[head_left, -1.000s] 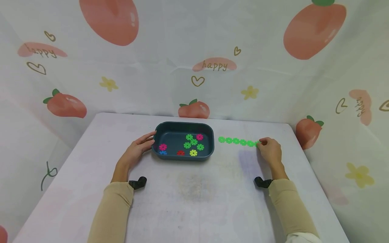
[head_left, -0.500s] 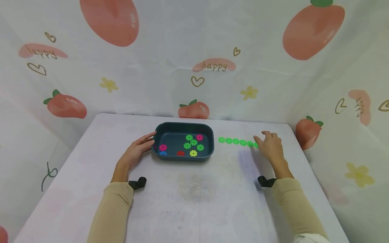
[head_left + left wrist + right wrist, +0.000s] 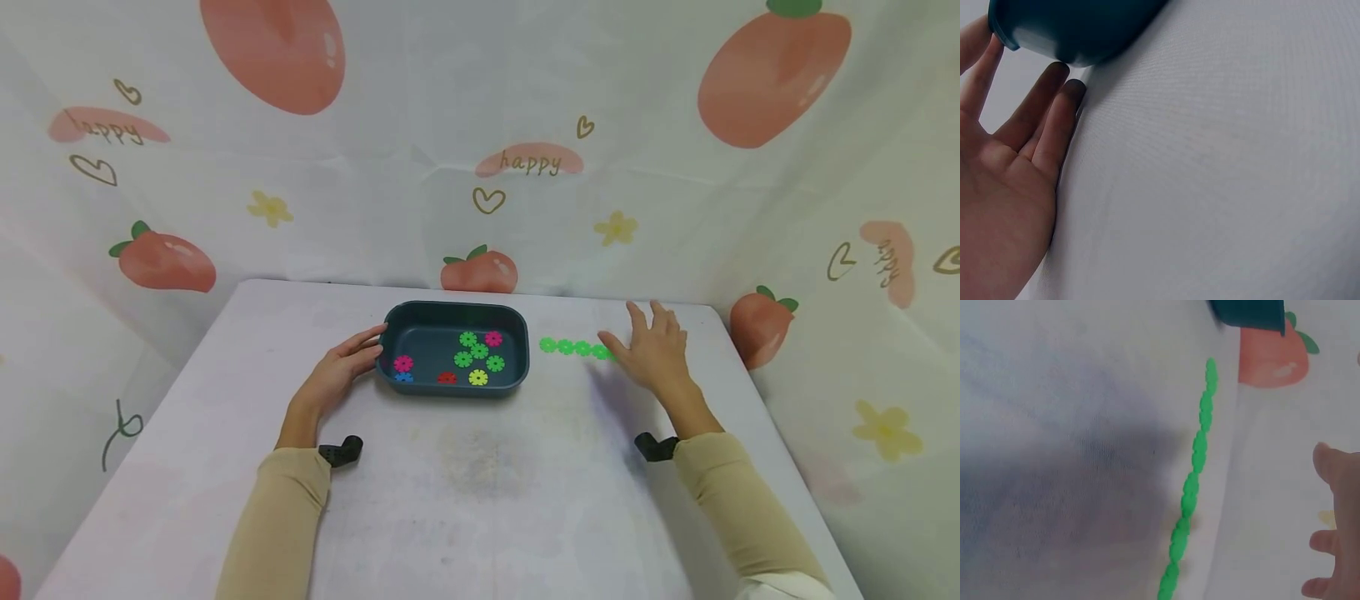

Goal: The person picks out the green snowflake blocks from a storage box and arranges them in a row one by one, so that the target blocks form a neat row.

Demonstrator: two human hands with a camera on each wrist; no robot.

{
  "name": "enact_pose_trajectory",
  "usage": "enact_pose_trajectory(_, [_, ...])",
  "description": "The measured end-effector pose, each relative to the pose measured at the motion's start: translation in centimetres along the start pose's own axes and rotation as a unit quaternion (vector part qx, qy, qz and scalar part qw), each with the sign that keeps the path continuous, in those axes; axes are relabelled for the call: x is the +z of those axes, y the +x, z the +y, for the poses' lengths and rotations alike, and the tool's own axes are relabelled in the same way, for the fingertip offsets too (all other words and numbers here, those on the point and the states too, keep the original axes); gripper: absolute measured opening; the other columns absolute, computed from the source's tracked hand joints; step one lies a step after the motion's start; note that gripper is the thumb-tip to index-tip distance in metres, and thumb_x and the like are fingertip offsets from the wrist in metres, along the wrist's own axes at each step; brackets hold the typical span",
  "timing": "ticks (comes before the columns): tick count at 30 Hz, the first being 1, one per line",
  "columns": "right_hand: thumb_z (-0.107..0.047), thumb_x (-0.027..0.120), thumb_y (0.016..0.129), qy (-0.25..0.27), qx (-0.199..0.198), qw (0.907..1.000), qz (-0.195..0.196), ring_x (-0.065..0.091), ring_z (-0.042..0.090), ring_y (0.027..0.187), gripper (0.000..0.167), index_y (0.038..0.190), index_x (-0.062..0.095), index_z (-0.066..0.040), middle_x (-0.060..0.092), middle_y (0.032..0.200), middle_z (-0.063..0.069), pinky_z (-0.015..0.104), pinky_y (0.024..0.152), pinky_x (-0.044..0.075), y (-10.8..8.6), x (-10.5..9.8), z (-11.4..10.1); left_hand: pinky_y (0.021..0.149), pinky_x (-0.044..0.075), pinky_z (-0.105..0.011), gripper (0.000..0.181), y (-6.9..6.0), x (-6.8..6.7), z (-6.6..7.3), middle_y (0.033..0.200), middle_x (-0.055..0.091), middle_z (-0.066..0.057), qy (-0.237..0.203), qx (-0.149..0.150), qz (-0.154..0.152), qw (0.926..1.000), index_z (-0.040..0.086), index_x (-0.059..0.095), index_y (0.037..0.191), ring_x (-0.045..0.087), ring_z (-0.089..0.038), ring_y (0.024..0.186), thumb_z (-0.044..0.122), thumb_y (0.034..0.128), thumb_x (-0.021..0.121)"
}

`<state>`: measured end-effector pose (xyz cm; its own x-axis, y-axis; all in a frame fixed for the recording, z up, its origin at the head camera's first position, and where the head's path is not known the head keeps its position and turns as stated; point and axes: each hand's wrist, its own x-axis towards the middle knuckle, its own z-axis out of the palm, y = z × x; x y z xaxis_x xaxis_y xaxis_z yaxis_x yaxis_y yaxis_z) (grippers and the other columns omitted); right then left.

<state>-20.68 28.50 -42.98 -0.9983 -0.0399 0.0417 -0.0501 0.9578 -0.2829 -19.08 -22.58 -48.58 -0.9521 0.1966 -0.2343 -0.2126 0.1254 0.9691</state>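
A dark teal plastic tub (image 3: 423, 346) stands on the table, with my left hand (image 3: 339, 372) resting its extended fingers against the tub's left side. In the left wrist view, fingertips (image 3: 1060, 70) touch the tub's outer wall. To the right of the tub, several bright green notched plastic discs (image 3: 583, 348) lie in a row, joined or touching edge to edge. My right hand (image 3: 652, 350) is raised over the right end of this row, fingers spread and holding nothing; it hides that end in the head view. The right wrist view shows the row (image 3: 1190, 494) apart from the hand.
Inside the tub lie several green discs (image 3: 479, 351), two pink discs (image 3: 403, 363), a blue disc (image 3: 403, 377), a red disc (image 3: 446, 378) and a yellow disc (image 3: 477, 377). A fruit-printed cloth (image 3: 375, 200) hangs behind the white table (image 3: 420, 517).
My right hand has let go of the row's right end, lifted, and moved left above it with its fingers spreading. The left hand and the tub have stayed put.
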Motion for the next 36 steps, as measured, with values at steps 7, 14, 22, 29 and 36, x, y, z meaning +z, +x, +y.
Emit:
enact_pose_trajectory(7, [-0.069,0.041,0.1,-0.013,-0.029,0.9994,-0.012,0.001,0.062,0.151,0.091,0.163,0.017,-0.008,0.002,0.168,0.032,0.083,0.115,0.004,0.4,0.4,-1.7,0.105,0.044,-0.015,0.057,-0.2,0.0,0.0,0.161,0.04,-0.007,0.004,0.0,0.004,1.0,0.027,0.044,0.155,0.046,-0.015,0.14,0.038,0.1023,0.061])
enact_pose_trajectory(14, [-0.067,0.044,0.1,-0.033,-0.055,0.9977,-0.02,0.0,0.058,0.154,0.088,0.164,0.016,-0.013,0.001,0.169,0.028,0.08,0.117,0.003,0.6,1.2,-3.6,0.106,0.043,-0.015,0.058,-0.1,0.0,0.0,0.162,0.04,-0.005,0.006,-0.001,0.002,1.0,0.028,0.044,0.156,0.044,-0.016,0.143,0.04,0.1017,0.062])
enact_pose_trajectory(22, [-0.065,0.047,0.099,-0.043,-0.077,0.9958,-0.025,-0.001,0.055,0.155,0.087,0.164,0.017,-0.017,0.002,0.171,0.023,0.078,0.119,0.002,0.6,1.9,-5.1,0.106,0.043,-0.014,0.059,-0.2,0.1,0.0,0.162,0.04,-0.005,0.004,-0.002,-0.001,1.0,0.028,0.044,0.156,0.043,-0.021,0.146,0.04,0.1012,0.063])
enact_pose_trajectory(29, [-0.064,0.049,0.099,-0.051,-0.102,0.9928,-0.035,0.0,0.054,0.156,0.086,0.164,0.018,-0.019,0.002,0.171,0.021,0.077,0.12,0.002,0.4,2.7,-6.5,0.104,0.044,-0.013,0.059,-0.3,0.1,0.0,0.162,0.039,-0.006,0.002,-0.001,-0.001,1.0,0.028,0.043,0.156,0.043,-0.021,0.146,0.039,0.1019,0.062])
enact_pose_trajectory(36, [-0.065,0.049,0.098,-0.059,-0.125,0.9898,-0.032,0.001,0.053,0.156,0.084,0.164,0.021,-0.02,0.005,0.171,0.021,0.076,0.121,0.003,0.6,2.8,-8.2,0.114,0.04,-0.022,0.059,-0.3,0.1,0.1,0.163,0.038,-0.005,0.006,-0.002,-0.001,1.0,0.029,0.043,0.156,0.042,-0.022,0.147,0.04,0.102,0.061])
